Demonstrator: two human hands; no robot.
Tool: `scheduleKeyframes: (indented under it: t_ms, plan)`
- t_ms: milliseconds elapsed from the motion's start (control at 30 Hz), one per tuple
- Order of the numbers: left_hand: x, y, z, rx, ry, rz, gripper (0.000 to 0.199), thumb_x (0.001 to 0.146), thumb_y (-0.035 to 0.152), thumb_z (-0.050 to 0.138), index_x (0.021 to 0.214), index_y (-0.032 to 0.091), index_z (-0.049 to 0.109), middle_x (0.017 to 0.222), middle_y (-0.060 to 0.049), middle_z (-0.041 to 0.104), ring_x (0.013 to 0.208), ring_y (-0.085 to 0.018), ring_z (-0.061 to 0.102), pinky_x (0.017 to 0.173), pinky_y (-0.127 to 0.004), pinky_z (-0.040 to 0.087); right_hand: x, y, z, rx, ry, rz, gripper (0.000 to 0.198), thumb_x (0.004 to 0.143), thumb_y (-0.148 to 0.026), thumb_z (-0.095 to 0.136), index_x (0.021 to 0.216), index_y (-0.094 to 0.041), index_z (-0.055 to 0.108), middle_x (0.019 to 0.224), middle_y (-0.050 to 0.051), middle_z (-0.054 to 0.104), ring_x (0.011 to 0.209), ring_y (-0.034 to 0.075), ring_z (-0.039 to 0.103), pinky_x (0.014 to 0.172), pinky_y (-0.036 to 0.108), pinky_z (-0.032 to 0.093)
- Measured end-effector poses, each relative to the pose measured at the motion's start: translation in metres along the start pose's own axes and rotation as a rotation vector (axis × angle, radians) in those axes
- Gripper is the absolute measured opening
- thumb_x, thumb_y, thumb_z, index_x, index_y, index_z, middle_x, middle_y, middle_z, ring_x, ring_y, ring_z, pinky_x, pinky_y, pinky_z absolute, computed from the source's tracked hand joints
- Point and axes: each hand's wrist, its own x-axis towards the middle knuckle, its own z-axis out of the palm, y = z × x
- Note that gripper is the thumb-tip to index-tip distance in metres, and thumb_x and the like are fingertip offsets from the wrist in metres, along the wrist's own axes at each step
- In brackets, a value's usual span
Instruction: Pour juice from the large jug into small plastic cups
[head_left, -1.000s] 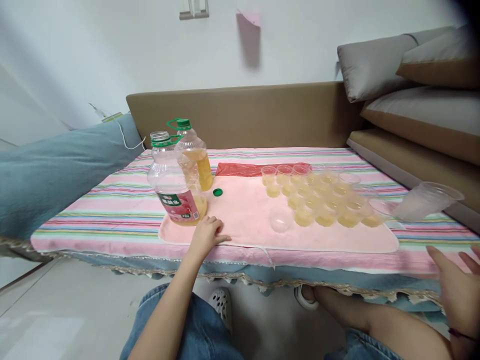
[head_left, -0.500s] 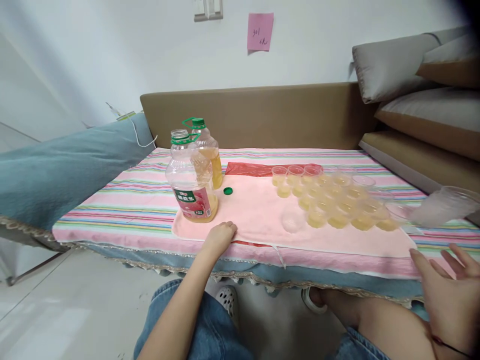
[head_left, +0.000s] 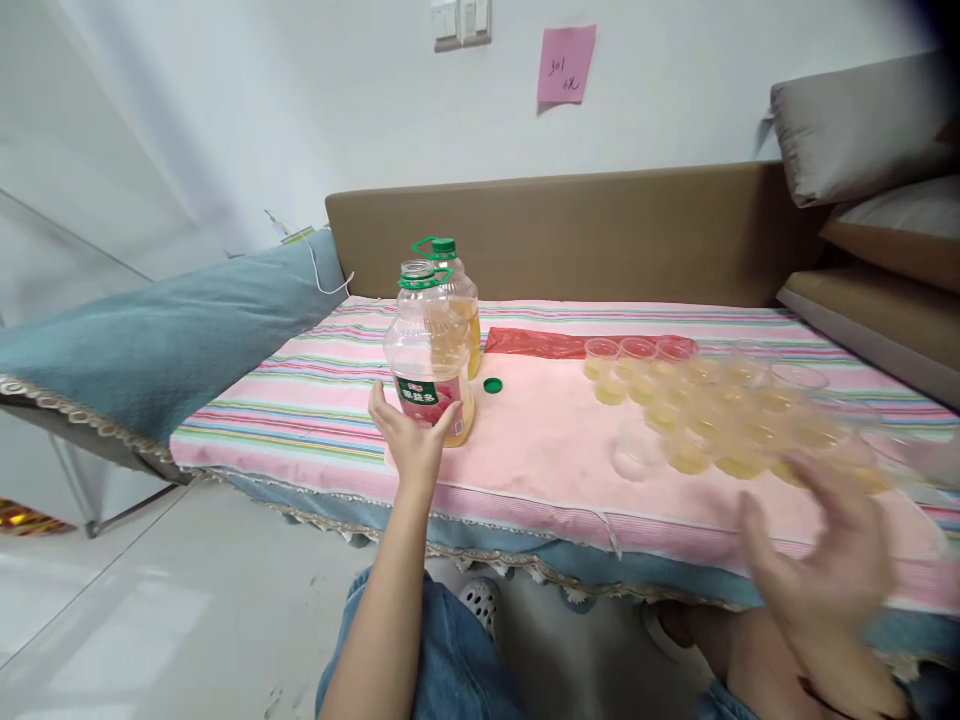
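Observation:
My left hand is at the front of an uncapped clear juice bottle, thumb and fingers spread across its red label; whether it presses on the plastic I cannot tell. A little pale yellow juice shows low in that bottle. Behind it stands a second juice bottle with its green cap on. A loose green cap lies to the right. My right hand, blurred, hovers with thumb and fingers apart before rows of clear plastic cups holding yellow juice. One seemingly empty cup sits at their left front.
A pink cloth lies over the striped sheet of a daybed. Red plastic film stretches behind the cups. Cushions are piled at the right, and a blue-covered armrest slopes at the left.
My left hand has risen from the cloth's front edge to the uncapped bottle, its fingers opening. The right hand has moved left, towards the cups. The view has turned left.

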Motion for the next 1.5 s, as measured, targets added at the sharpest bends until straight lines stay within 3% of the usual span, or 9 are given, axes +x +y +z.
scheduleKeyframes:
  t_ms: [67, 167, 367, 600, 767, 967, 1200, 1367, 1500]
  plan:
    - [0.004, -0.006, 0.009, -0.051, -0.066, -0.069, 0.121, 0.055, 0.049, 0.087, 0.146, 0.015, 0.015, 0.151, -0.025, 0.027, 0.145, -0.037, 0.027, 0.119, -0.050, 0.025, 0.000, -0.026, 0.026, 0.180, -0.335, -0.317, 0.035, 0.093, -0.025, 0.059, 0.128, -0.026, 0.056, 0.125, 0.008, 0.060, 0.119, 0.029, 0.057, 0.102, 0.053, 0.049]
    - [0.004, -0.009, 0.022, -0.061, -0.122, -0.126, 0.135, 0.048, 0.047, 0.091, 0.148, 0.012, 0.008, 0.155, -0.029, 0.020, 0.149, -0.039, 0.019, 0.121, -0.051, 0.021, -0.006, -0.050, 0.068, 0.363, -0.766, -0.429, 0.033, 0.097, -0.020, 0.050, 0.128, -0.025, 0.059, 0.134, 0.007, 0.056, 0.124, 0.026, 0.054, 0.101, 0.048, 0.052]
    - [0.005, -0.005, 0.029, -0.049, -0.057, -0.186, 0.122, 0.048, 0.042, 0.091, 0.144, 0.018, 0.020, 0.146, -0.021, 0.036, 0.141, -0.037, 0.035, 0.116, -0.052, 0.032, -0.032, -0.062, 0.118, 0.454, -1.018, -0.453, 0.051, 0.090, -0.021, 0.056, 0.140, -0.015, 0.054, 0.146, 0.013, 0.044, 0.135, 0.028, 0.042, 0.112, 0.049, 0.041]
    - [0.008, 0.002, 0.026, -0.102, 0.008, -0.244, 0.105, 0.047, 0.037, 0.090, 0.132, 0.019, 0.031, 0.133, -0.015, 0.043, 0.132, -0.033, 0.045, 0.112, -0.049, 0.037, -0.052, -0.058, 0.115, 0.467, -1.060, -0.421, 0.039, 0.086, -0.015, 0.056, 0.125, -0.018, 0.063, 0.128, 0.010, 0.060, 0.129, 0.029, 0.048, 0.107, 0.050, 0.046]
    - [0.002, 0.010, 0.019, -0.295, -0.038, -0.322, 0.098, 0.052, 0.043, 0.088, 0.129, 0.019, 0.032, 0.127, -0.013, 0.049, 0.118, -0.027, 0.056, 0.104, -0.046, 0.046, -0.041, -0.060, 0.105, 0.617, -0.961, -0.176, 0.026, 0.096, -0.027, 0.054, 0.119, -0.020, 0.063, 0.116, 0.010, 0.064, 0.110, 0.025, 0.060, 0.096, 0.044, 0.053]
    - [-0.016, 0.036, 0.004, -0.583, -0.227, -0.274, 0.089, 0.059, 0.055, 0.081, 0.129, 0.020, 0.039, 0.128, -0.014, 0.056, 0.118, -0.027, 0.060, 0.102, -0.042, 0.048, -0.030, -0.057, 0.094, 0.840, -0.785, 0.293, 0.056, 0.094, -0.042, 0.063, 0.143, -0.026, 0.039, 0.141, 0.014, 0.048, 0.126, 0.026, 0.053, 0.103, 0.045, 0.050]
    - [-0.053, 0.081, 0.003, -1.024, -0.601, -0.401, 0.095, 0.051, 0.063, 0.083, 0.129, 0.017, 0.053, 0.116, -0.014, 0.068, 0.110, -0.035, 0.065, 0.097, -0.047, 0.052, -0.024, -0.052, 0.073, 1.125, -0.701, 0.540, 0.119, 0.074, -0.063, 0.081, 0.155, -0.035, -0.002, 0.157, 0.016, 0.021, 0.142, 0.032, 0.030, 0.109, 0.053, 0.039]
    - [-0.078, 0.113, 0.004, -1.260, -0.833, -0.531, 0.094, 0.049, 0.065, 0.082, 0.125, 0.016, 0.059, 0.114, -0.016, 0.071, 0.115, -0.039, 0.063, 0.099, -0.050, 0.051, -0.034, -0.063, 0.030, 1.181, -0.535, 0.724, 0.136, 0.060, -0.067, 0.088, 0.157, -0.033, -0.002, 0.154, 0.013, 0.029, 0.142, 0.031, 0.031, 0.114, 0.050, 0.034]
    - [-0.101, 0.124, 0.012, -1.329, -1.004, -0.525, 0.088, 0.049, 0.060, 0.086, 0.122, 0.017, 0.062, 0.118, -0.015, 0.070, 0.114, -0.038, 0.063, 0.100, -0.049, 0.050, -0.047, -0.066, -0.002, 1.038, -0.401, 0.708, 0.135, 0.056, -0.071, 0.087, 0.157, -0.037, 0.004, 0.156, 0.008, 0.025, 0.145, 0.032, 0.021, 0.115, 0.050, 0.034]
